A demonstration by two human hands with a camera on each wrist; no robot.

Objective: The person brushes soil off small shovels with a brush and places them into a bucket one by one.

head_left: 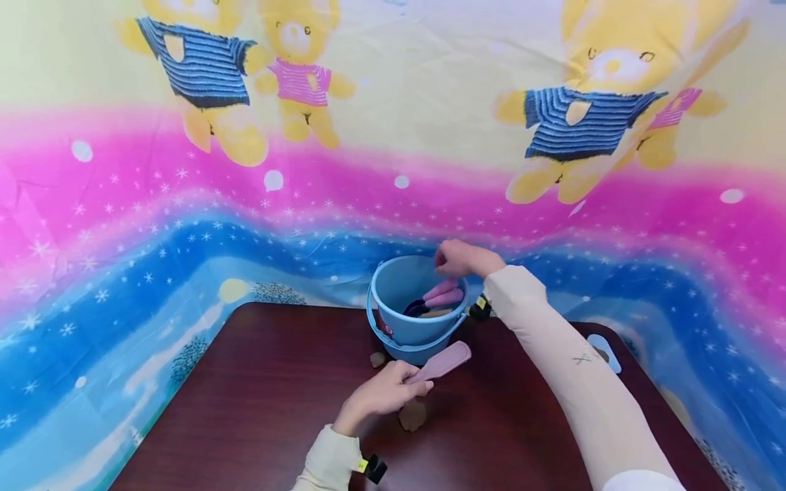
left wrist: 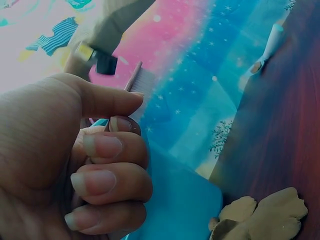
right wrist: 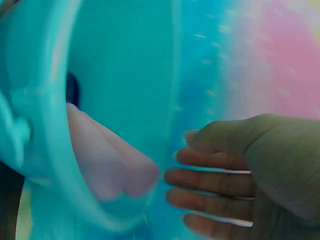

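Note:
My left hand point(head_left: 383, 390) grips the handle of a pink hairbrush point(head_left: 447, 360), low in front of a light blue bucket point(head_left: 417, 334). In the left wrist view, fine bristles point(left wrist: 144, 86) show beyond the thumb. Over the bucket's far right rim is my right hand point(head_left: 465, 259). The right wrist view has that hand with fingers extended and nothing in them, beside pink handles point(right wrist: 100, 155) that lean inside the bucket. A dark purple piece point(head_left: 415, 308) lies at the handles' lower end; the rest of the contents is partly hidden.
A flat brown clay-like lump point(head_left: 413, 414) lies below the left hand, and a smaller lump point(head_left: 377, 359) sits by the bucket's base. Near the right edge of the dark table point(head_left: 258, 395) is a light blue item point(head_left: 604, 352). A printed cloth point(head_left: 393, 136) hangs behind.

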